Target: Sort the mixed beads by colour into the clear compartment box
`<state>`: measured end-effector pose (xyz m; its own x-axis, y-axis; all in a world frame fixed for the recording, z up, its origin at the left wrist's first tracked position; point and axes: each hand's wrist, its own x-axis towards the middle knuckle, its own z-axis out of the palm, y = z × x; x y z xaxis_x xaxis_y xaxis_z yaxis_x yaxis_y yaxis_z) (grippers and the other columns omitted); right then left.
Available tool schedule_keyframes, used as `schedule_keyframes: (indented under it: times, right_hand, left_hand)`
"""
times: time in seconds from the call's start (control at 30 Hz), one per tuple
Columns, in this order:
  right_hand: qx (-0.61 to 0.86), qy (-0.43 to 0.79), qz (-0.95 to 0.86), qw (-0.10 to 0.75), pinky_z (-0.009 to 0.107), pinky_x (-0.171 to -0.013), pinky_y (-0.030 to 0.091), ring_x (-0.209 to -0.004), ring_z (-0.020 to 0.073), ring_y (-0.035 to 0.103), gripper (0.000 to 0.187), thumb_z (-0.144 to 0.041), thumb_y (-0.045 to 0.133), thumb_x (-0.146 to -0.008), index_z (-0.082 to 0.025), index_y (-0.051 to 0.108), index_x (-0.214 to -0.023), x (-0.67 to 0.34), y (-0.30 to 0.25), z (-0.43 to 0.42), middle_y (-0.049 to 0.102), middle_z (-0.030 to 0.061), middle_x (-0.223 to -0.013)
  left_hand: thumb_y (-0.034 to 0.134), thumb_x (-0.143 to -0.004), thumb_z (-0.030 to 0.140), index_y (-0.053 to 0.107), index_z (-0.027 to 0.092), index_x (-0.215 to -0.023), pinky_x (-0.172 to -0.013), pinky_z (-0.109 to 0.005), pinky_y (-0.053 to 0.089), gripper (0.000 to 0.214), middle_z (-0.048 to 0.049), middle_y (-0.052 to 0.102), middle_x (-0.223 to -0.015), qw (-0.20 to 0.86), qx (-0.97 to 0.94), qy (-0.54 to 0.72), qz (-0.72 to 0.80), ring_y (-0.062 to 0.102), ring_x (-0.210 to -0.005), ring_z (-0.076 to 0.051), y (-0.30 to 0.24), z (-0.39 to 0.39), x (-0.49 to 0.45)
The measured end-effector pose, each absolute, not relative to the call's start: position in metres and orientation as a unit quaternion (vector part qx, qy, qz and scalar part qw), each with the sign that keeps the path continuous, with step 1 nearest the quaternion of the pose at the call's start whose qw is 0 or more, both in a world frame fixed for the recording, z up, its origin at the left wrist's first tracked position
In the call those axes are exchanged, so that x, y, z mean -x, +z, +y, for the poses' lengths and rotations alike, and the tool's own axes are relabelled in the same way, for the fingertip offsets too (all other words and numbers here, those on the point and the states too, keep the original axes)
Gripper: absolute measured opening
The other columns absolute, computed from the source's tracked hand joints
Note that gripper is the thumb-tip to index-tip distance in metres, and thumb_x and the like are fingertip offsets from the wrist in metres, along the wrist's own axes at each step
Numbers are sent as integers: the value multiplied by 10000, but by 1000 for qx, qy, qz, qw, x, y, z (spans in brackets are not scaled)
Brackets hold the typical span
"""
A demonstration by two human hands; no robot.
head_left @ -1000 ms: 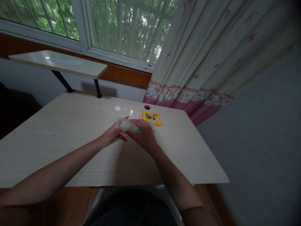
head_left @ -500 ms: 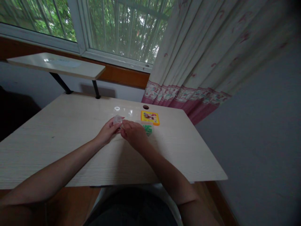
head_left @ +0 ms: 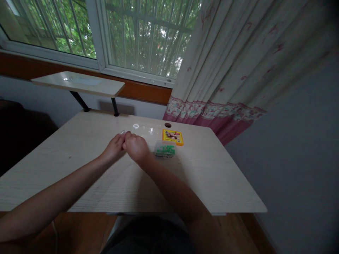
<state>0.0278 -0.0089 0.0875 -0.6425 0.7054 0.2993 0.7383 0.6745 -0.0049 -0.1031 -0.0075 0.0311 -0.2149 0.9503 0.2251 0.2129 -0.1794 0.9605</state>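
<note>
My left hand (head_left: pixel 114 147) and my right hand (head_left: pixel 135 146) meet above the light wooden desk (head_left: pixel 79 155), knuckles touching, both closed. Between the fingertips a small clear plastic piece (head_left: pixel 123 132) just shows; most of it is hidden by the fingers. To the right of my right hand a clear box with green pieces inside (head_left: pixel 165 149) sits on the desk, untouched. Beyond it lies a flat yellow packet with a picture on it (head_left: pixel 172 136).
A round cable hole (head_left: pixel 167 125) is near the desk's far edge. A raised white shelf on black legs (head_left: pixel 79 83) stands at the back left. Behind it are a barred window and a pink-hemmed curtain (head_left: pixel 212 106). The desk's right edge drops off by a grey wall.
Both hands moved left, away from the green box, which now stands uncovered on the desk. The clear piece went with them and is now mostly enclosed by the fingers.
</note>
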Motion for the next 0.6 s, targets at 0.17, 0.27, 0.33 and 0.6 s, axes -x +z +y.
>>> schedule_keyframes:
  times: [0.17, 0.27, 0.33, 0.6]
  right_hand:
    - [404, -19, -903, 144, 296, -661, 550, -833, 220, 689, 180, -202, 428, -968, -114, 571, -1034, -10, 88, -4, 699, 136, -950]
    - [410, 8, -898, 161, 314, -666, 550, -821, 233, 695, 233, -272, 441, -967, -126, 550, -1113, -6, 80, 2, 710, 132, -962]
    - [408, 20, -896, 175, 320, -677, 544, -828, 236, 698, 301, -284, 420, -972, -132, 507, -1217, -5, 71, 6, 714, 126, -981]
    - [455, 138, -846, 242, 268, -708, 489, -829, 189, 684, 315, -272, 420, -964, -191, 487, -1261, 7, 33, 28, 726, 76, -980]
  left_hand:
    - [581, -840, 549, 595, 163, -790, -536, -226, 442, 390, 1, 586, -624, 429, -503, 541, 520, 576, -627, -143, 25, -10, 127]
    - [620, -822, 556, 598, 157, -784, -543, -214, 470, 401, 4, 609, -638, 502, -484, 537, 476, 578, -591, -117, 24, -14, 140]
    - [664, -796, 539, 623, 158, -858, -634, -236, 531, 388, -20, 661, -731, 544, -469, 536, 444, 631, -679, -134, 23, -15, 149]
    - [568, -839, 533, 571, 179, -1205, -891, -383, 546, 509, -142, 665, -1173, 479, -478, 543, 496, 664, -1019, -243, -5, -8, 186]
